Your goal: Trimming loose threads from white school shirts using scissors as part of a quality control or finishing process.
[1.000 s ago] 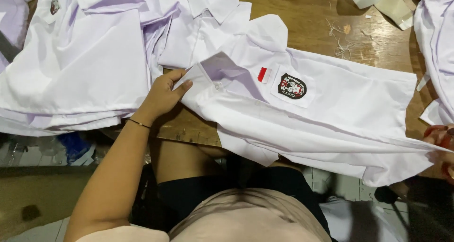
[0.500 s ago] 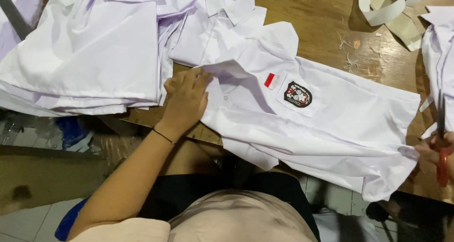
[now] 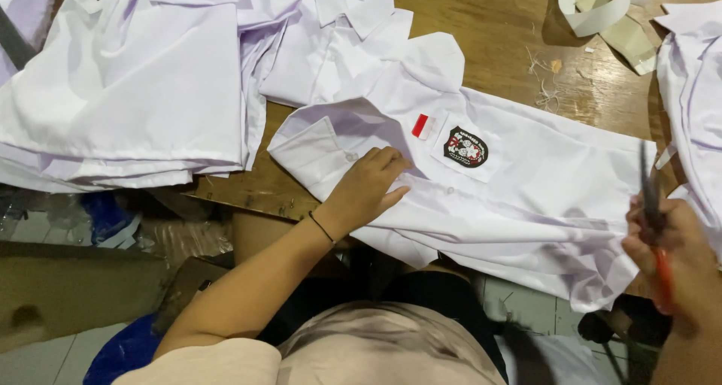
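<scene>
White cotton school shirt (image 3: 526, 197) with dark crest badge and small red-white flag patch: lies flat, front up, collar toward stacked shirts, hem overhanging wooden table (image 3: 496, 39) edge. Red-handled scissors (image 3: 656, 227) upright beside hem.

White shirts (image 3: 526, 182) on wooden table (image 3: 496, 31)

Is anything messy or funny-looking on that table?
A little. Loose thread scraps lie scattered on the wooden table above the white shirt, and the shirt's hem hangs rumpled over the table edge near the right hand.
</scene>
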